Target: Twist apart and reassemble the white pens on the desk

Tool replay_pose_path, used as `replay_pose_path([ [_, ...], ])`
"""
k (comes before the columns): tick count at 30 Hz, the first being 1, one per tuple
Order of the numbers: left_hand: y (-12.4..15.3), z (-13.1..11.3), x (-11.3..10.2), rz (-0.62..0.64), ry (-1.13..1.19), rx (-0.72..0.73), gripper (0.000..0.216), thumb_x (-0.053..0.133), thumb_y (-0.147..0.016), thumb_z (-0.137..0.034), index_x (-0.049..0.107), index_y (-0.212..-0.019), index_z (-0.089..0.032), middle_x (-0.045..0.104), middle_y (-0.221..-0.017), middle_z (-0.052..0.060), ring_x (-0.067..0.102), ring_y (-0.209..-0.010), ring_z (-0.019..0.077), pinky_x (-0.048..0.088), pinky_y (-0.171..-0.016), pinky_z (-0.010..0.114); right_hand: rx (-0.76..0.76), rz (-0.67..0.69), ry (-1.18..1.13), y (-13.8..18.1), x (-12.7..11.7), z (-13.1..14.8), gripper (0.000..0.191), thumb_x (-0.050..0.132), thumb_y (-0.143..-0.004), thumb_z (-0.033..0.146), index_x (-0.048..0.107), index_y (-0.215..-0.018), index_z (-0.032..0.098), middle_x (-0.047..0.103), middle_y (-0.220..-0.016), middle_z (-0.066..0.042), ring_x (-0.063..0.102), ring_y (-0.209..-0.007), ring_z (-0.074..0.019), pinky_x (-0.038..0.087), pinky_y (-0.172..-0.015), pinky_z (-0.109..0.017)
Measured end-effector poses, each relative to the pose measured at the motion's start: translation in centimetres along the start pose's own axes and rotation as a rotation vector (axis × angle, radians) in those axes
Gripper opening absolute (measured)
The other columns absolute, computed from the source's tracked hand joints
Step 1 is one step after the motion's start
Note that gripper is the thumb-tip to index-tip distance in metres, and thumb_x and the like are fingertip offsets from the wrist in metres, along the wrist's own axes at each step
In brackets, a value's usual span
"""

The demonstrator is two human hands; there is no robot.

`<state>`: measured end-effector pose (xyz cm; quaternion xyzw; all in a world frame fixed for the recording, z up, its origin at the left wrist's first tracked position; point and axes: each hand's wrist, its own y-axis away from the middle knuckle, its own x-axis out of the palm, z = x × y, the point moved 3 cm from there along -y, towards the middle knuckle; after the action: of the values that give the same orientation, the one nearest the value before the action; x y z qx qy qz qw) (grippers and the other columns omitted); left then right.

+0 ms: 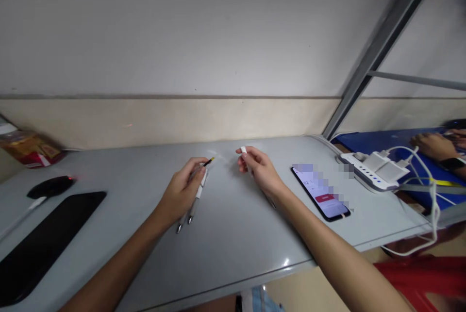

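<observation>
So, take the black, flat phone with the lit lilac screen [317,190] as your landmark. Your right hand [261,170] is the one nearer it, just to its left, thumb and fingers pinched on a small white piece [243,149], which sits left of the phone and a bit beyond its far end. Your left hand [186,183] is well left of the phone, thumb and forefinger closed around a slim dark tip with a yellow end [208,161]. That tip points away from you and rightward, so the white piece lies roughly off its end, with a clear gap between. Two slim whitish pens with silver ends [197,199] stick out under that palm, also left of the phone, their long axes slanting back toward you. Can't tell whether the tip belongs to one of them, tbh.
</observation>
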<state>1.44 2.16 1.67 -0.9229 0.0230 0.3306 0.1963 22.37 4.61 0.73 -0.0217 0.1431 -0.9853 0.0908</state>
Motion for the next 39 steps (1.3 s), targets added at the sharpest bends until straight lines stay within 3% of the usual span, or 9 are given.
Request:
replay_pose_path([
  [3, -0.1, 0.0, -0.1, -0.001, 0.099, -0.058, 0.038, 0.040, -0.092, -0.045, 0.055, -0.120, -0.025, 0.064, -0.085, 0.000, 0.058, -0.071, 0.0133, 0.045, -0.059, 0.023, 0.081, 0.000, -0.138, 0.0, -0.1, -0.2, 0.034, 0.045, -0.092, 0.046, 0.059, -0.109, 0.020, 0.054, -0.075, 0.001, 0.048, -0.062, -0.0108, 0.037, -0.061, -0.025],
  [5, -0.2, 0.1, -0.1, 0.002, 0.101, -0.044, 0.037, 0.041, -0.092, -0.044, 0.056, -0.120, -0.025, 0.065, -0.095, 0.001, 0.060, -0.081, 0.0147, 0.046, -0.063, 0.023, 0.065, -0.005, -0.072, 0.1, -0.2, 0.0, 0.033, 0.044, -0.092, 0.044, 0.060, -0.109, 0.021, 0.053, -0.076, 0.001, 0.047, -0.064, -0.0113, 0.037, -0.062, -0.025],
  [8, -0.2, 0.1, 0.1, 0.026, 0.031, -0.005, 0.034, 0.040, -0.093, -0.042, 0.059, -0.114, -0.025, 0.065, -0.106, 0.002, 0.060, -0.093, 0.0165, 0.046, -0.070, 0.024, -0.042, 0.004, 0.174, 0.3, -0.2, 0.6, 0.028, 0.043, -0.094, 0.037, 0.062, -0.108, 0.023, 0.059, -0.090, -0.002, 0.052, -0.081, -0.0140, 0.039, -0.074, -0.026],
  [10, -0.1, 0.1, 0.3, 0.066, -0.035, 0.017, 0.033, 0.040, -0.093, -0.042, 0.061, -0.112, -0.024, 0.067, -0.099, 0.001, 0.062, -0.086, 0.0159, 0.046, -0.069, 0.025, -0.139, 0.022, 0.376, 0.5, 0.0, 0.9, 0.025, 0.044, -0.094, 0.033, 0.062, -0.107, 0.022, 0.061, -0.101, -0.003, 0.053, -0.092, -0.0161, 0.038, -0.083, -0.029],
  [14, 0.0, -0.1, 0.5, 0.103, -0.172, 0.090, 0.032, 0.039, -0.093, -0.039, 0.063, -0.106, -0.022, 0.068, -0.085, 0.000, 0.061, -0.076, 0.0155, 0.046, -0.070, 0.027, -0.264, 0.086, 0.761, 0.9, 0.5, 0.9, 0.024, 0.044, -0.095, 0.027, 0.063, -0.109, 0.022, 0.060, -0.096, -0.005, 0.051, -0.096, -0.0186, 0.034, -0.089, -0.034],
  [17, 0.0, 0.0, 0.7, 0.122, -0.254, 0.120, 0.030, 0.037, -0.094, -0.037, 0.062, -0.105, -0.024, 0.067, -0.084, 0.000, 0.061, -0.078, 0.0167, 0.045, -0.074, 0.030, -0.302, 0.140, 0.901, 1.2, 0.8, 0.7, 0.026, 0.043, -0.097, 0.027, 0.062, -0.113, 0.024, 0.058, -0.096, -0.006, 0.050, -0.096, -0.0189, 0.033, -0.089, -0.035],
  [24, 0.2, 0.1, 1.6, 0.139, -0.359, 0.231, 0.026, 0.037, -0.095, -0.033, 0.059, -0.105, -0.024, 0.066, -0.091, 0.001, 0.058, -0.088, 0.0189, 0.042, -0.082, 0.034, -0.387, 0.237, 1.035, 1.7, 2.0, 0.5, 0.027, 0.044, -0.097, 0.027, 0.063, -0.116, 0.024, 0.056, -0.094, -0.006, 0.048, -0.092, -0.0180, 0.031, -0.082, -0.032],
  [32, 0.8, 0.1, 2.2, 0.185, -0.330, 0.213, 0.031, 0.027, -0.098, -0.032, 0.052, -0.085, -0.021, 0.058, -0.085, 0.002, 0.052, -0.083, 0.0185, 0.041, -0.079, 0.035, -0.477, 0.217, 1.189, 2.3, 3.8, -0.1, 0.028, 0.040, -0.099, 0.026, 0.059, -0.119, 0.024, 0.062, -0.094, -0.006, 0.046, -0.087, -0.0187, 0.028, -0.074, -0.032],
  [39, 0.7, 0.4, 2.3, 0.239, -0.295, 0.195, 0.029, 0.028, -0.098, -0.034, 0.050, -0.084, -0.021, 0.057, -0.085, 0.002, 0.053, -0.081, 0.0183, 0.041, -0.076, 0.034, -0.520, 0.195, 1.266, 2.3, 3.9, -0.2, 0.015, 0.043, -0.098, 0.021, 0.057, -0.098, 0.019, 0.064, -0.086, -0.004, 0.044, -0.081, -0.0181, 0.025, -0.072, -0.032],
])
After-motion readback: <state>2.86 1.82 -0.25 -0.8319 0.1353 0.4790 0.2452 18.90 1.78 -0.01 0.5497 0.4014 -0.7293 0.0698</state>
